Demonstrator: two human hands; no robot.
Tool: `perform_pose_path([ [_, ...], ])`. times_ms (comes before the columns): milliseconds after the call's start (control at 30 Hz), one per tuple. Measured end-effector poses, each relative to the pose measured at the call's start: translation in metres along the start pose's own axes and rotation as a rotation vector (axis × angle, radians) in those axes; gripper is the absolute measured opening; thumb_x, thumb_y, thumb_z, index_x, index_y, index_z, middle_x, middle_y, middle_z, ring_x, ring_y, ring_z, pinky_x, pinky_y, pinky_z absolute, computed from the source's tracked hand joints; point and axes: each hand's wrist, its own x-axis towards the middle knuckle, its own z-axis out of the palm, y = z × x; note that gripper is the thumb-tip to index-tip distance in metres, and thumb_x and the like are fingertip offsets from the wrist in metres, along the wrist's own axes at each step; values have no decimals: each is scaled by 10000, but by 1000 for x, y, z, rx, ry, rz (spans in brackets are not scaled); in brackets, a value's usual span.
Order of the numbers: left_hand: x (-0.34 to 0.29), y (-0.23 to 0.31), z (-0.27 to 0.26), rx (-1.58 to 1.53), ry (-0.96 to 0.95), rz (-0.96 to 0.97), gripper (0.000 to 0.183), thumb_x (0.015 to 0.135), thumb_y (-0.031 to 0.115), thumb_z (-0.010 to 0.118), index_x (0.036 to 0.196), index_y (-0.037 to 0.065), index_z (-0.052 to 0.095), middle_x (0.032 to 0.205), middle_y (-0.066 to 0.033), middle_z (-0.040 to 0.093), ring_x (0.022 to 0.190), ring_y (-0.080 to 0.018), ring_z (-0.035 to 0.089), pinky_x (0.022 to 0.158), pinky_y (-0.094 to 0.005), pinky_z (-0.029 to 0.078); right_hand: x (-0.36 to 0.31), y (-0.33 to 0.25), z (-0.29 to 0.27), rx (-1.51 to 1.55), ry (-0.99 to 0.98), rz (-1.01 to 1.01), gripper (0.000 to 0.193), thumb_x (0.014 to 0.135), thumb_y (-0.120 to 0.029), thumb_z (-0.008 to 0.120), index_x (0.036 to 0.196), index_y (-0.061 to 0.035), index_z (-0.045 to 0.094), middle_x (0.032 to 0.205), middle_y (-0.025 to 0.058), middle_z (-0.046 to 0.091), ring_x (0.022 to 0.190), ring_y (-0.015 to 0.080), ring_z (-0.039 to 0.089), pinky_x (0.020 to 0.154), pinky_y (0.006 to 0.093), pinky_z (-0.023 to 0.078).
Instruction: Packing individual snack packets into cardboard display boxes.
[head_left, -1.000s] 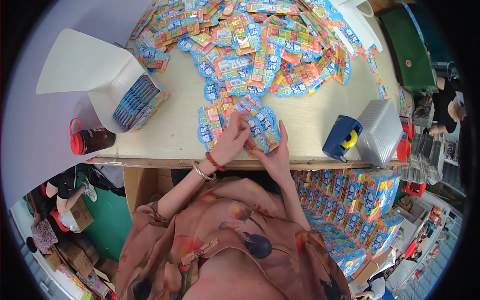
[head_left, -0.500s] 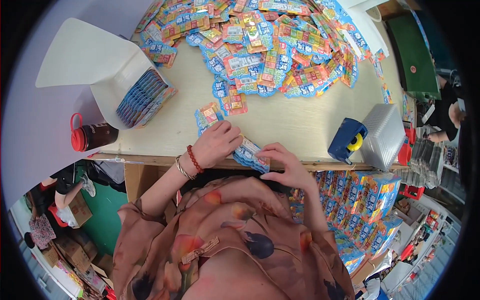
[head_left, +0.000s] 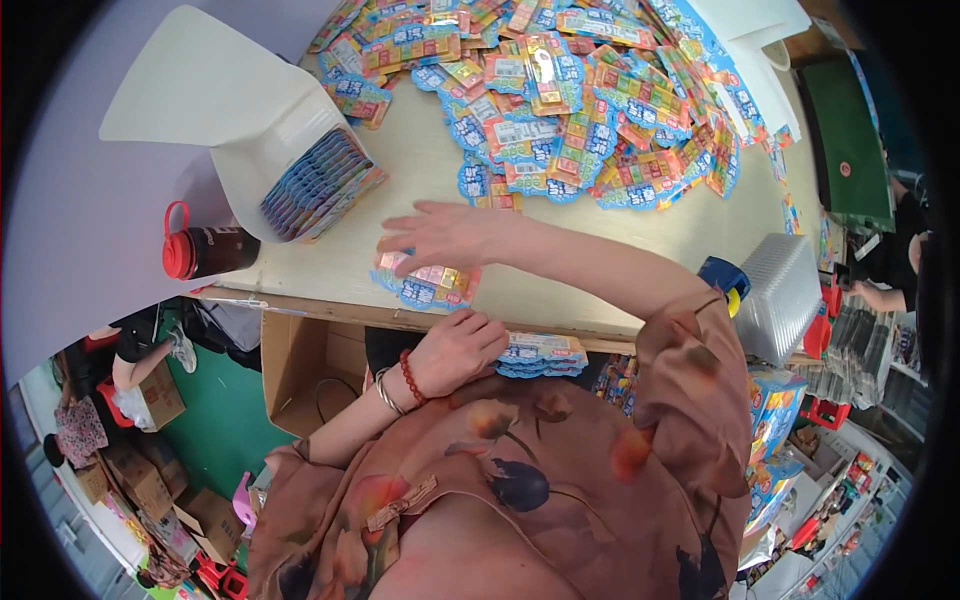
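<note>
My left hand [head_left: 458, 352], with a red bead bracelet and bangles at the wrist, is closed on the left end of a small stack of blue-edged candy blister packs [head_left: 545, 355] at the table's front edge. My right hand [head_left: 445, 237] reaches across to the left with its fingers spread. Beneath it a loose blister pack [head_left: 432, 287] lies on the table; the thumb is over that pack's upper edge, and whether it touches I cannot tell. Farther back lies a big heap of similar packs [head_left: 560, 130].
At the left, a white open box [head_left: 235, 170] holds a row of packs, beside a dark bottle [head_left: 225, 250] with a red lid. A blue tape dispenser [head_left: 722, 275] and stacked clear plastic trays [head_left: 775, 300] stand at the right. A cardboard box [head_left: 300, 365] sits under the table edge.
My right hand has left the stack and swung up and left over the loose pack. My left hand has drawn the stack down toward my body. The view has shifted slightly.
</note>
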Motion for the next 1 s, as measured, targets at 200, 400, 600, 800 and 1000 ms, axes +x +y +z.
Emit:
perform_pose_path([
  [200, -17, -12, -21, -1, 68, -162, 402, 663, 200, 717, 1008, 66, 558, 996, -75, 541, 993, -254, 538, 841, -353, 430, 3, 19, -16, -67, -147, 57, 468, 623, -278, 780, 1041, -187, 592, 1088, 31, 525, 1211, 224, 440, 919, 408, 401],
  [400, -25, -29, -33, -72, 68, -337, 374, 663, 187, 743, 973, 68, 569, 941, -72, 545, 920, -260, 552, 839, -367, 427, -26, 6, -24, -116, -134, 156, 341, 709, -238, 709, 1009, -153, 571, 1072, 42, 518, 1154, 200, 460, 865, 351, 401],
  [600, -25, -27, -37, -128, -51, -247, 343, 677, 197, 743, 943, 73, 567, 912, -70, 520, 916, -247, 556, 854, -370, 421, -58, -7, -21, -324, -65, 36, 137, 819, -150, 554, 954, -129, 553, 1104, 58, 535, 1155, 209, 492, 973, 357, 395],
  [800, -17, -40, -28, -132, -9, -246, 304, 688, 207, 730, 907, 61, 577, 924, -95, 535, 928, -267, 566, 921, -381, 408, -85, 6, -42, -450, -65, 173, 174, 831, -200, 584, 966, -92, 563, 1161, 62, 564, 1158, 205, 507, 1070, 393, 339],
  [1000, -10, -79, -18, -100, -78, -298, 370, 676, 241, 741, 958, 44, 603, 986, -102, 551, 977, -274, 561, 904, -378, 414, -77, -9, -32, -140, -56, 527, 370, 840, -267, 642, 1135, -67, 540, 1118, 87, 564, 1138, 238, 510, 1072, 428, 318],
])
